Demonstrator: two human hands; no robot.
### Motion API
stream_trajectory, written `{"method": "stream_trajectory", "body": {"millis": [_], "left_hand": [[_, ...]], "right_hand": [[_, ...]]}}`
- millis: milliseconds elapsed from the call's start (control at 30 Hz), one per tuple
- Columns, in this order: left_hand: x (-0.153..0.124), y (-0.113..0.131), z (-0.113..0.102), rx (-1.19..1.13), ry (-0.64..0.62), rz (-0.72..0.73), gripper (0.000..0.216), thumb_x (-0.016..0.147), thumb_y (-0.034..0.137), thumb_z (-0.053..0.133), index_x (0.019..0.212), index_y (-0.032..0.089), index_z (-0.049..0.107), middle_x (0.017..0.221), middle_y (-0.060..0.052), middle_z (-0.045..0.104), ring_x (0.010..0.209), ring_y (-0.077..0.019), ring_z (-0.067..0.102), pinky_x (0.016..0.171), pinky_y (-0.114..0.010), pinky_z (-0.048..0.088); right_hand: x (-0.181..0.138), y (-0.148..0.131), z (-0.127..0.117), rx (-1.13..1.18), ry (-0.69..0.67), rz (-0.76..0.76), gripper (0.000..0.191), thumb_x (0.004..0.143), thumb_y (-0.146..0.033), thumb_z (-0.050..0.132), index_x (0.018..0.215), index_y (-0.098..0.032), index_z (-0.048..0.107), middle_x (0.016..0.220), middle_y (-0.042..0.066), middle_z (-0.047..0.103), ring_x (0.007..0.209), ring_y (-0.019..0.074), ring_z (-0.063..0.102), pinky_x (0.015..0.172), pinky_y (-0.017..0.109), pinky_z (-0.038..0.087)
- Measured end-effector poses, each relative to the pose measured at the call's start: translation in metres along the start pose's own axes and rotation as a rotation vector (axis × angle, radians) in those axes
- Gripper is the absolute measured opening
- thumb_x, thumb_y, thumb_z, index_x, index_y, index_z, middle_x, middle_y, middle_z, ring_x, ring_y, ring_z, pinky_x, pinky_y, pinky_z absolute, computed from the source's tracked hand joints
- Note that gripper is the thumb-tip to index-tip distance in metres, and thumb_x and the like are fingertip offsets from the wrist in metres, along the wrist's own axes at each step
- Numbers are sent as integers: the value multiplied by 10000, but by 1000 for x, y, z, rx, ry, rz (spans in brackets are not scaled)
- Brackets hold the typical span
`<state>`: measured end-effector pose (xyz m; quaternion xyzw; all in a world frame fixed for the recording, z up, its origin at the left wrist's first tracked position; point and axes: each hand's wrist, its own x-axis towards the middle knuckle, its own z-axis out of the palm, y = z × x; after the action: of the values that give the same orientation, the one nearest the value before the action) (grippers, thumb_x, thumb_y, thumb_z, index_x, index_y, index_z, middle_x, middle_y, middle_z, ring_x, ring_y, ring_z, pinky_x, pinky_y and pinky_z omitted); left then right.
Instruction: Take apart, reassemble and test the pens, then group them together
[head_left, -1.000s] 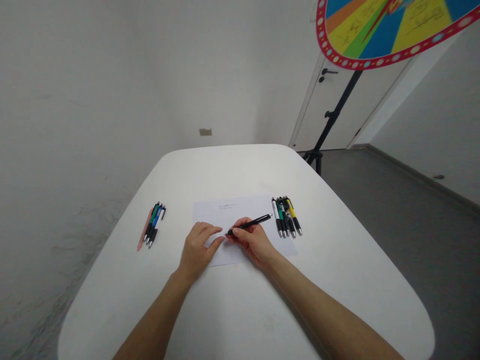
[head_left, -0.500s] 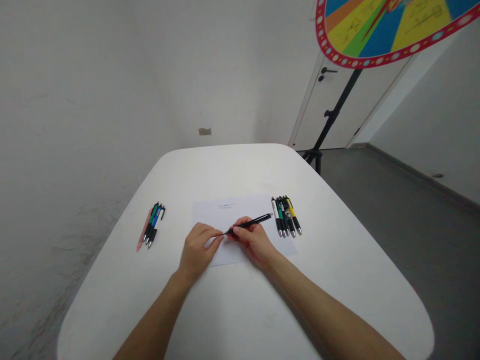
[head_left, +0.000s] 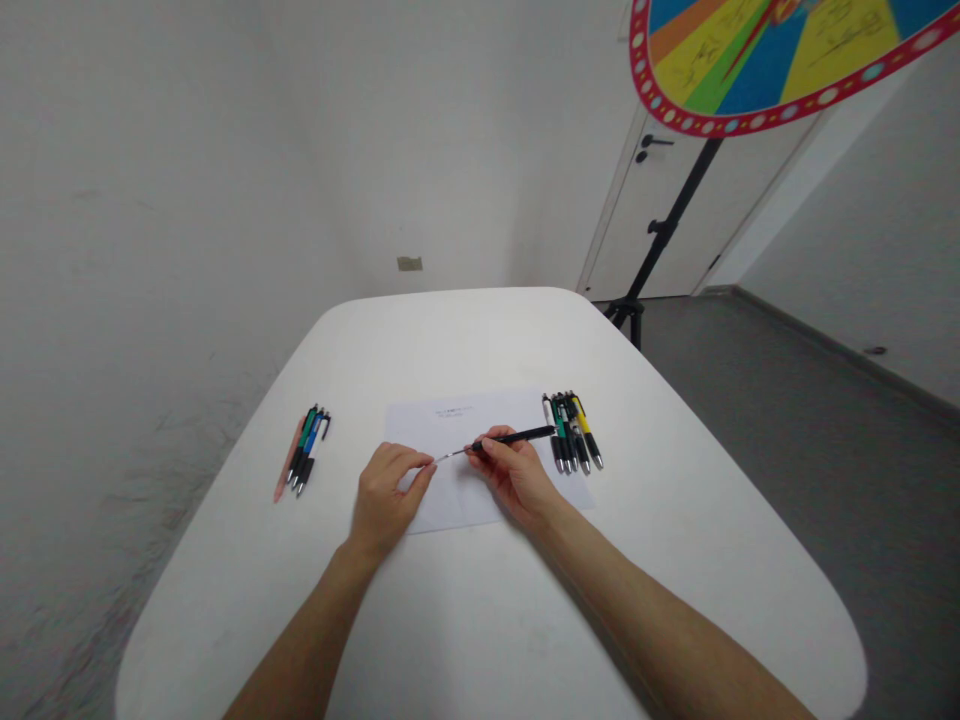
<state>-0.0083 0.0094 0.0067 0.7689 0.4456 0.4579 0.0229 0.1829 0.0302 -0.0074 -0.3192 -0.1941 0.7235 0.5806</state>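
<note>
In my right hand (head_left: 517, 475), closed around it, is a black pen barrel (head_left: 529, 435) tilted with its rear end up to the right. A thin, pale pen refill (head_left: 454, 455) runs from the barrel's front opening to my left hand (head_left: 390, 487). Thumb and forefinger of that hand pinch the refill's tip. Both hands are over a white sheet of paper (head_left: 450, 515) with a few lines of small writing near its top. The rest of the refill is hidden inside the barrel.
Several pens (head_left: 574, 435) with white, green, black and yellow parts lie at the sheet's right edge. On the left, a pink pen (head_left: 289, 462) lies beside green, blue and white pens (head_left: 307, 450). The white table (head_left: 450, 340) stands near a wall; a colourful wheel (head_left: 750, 60) hangs beyond.
My hands have moved apart: the right one has shifted right and up with the barrel, the left slightly left. More of the thin refill now shows between them.
</note>
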Motion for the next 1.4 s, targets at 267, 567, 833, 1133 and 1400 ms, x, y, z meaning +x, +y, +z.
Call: {"method": "stream_trajectory", "body": {"millis": [267,567,833,1133,1400], "left_hand": [[1,-11,-8,235,98,35,111,900,202,595,821,182,670,749,-42,692,745,-184,595,714,-324,475],[-8,-9,7,548,-123,82,151,883,198,602,746,182,665,696,-53,653,718,-224,548,666,-357,394],[-11,-7,11,668,-201,-7,181,863,208,610,695,176,668,688,-82,657,728,-257,555,643,-374,359],[-12,-8,11,727,-198,-14,244,892,247,574,672,185,661,678,-72,662,708,-244,565,644,-368,367],[-12,-12,10,700,-215,-38,251,900,264,562,698,178,683,690,-82,675,710,-259,579,634,-374,366]], "right_hand": [[2,-1,-3,24,48,-5,348,570,-210,896,757,-215,602,749,-12,692,786,155,700,720,266,595],[0,-1,1,12,36,-1,375,537,-243,910,756,-215,606,726,-27,693,732,133,689,686,245,578],[0,-1,0,5,29,-8,333,579,-218,878,758,-219,597,726,-17,692,733,155,697,662,267,590],[0,0,-1,2,23,-11,327,588,-221,877,759,-215,598,730,-15,691,729,145,685,683,268,586],[0,0,0,6,30,-5,330,570,-217,877,755,-219,603,719,-21,690,714,144,680,665,264,577]]}}
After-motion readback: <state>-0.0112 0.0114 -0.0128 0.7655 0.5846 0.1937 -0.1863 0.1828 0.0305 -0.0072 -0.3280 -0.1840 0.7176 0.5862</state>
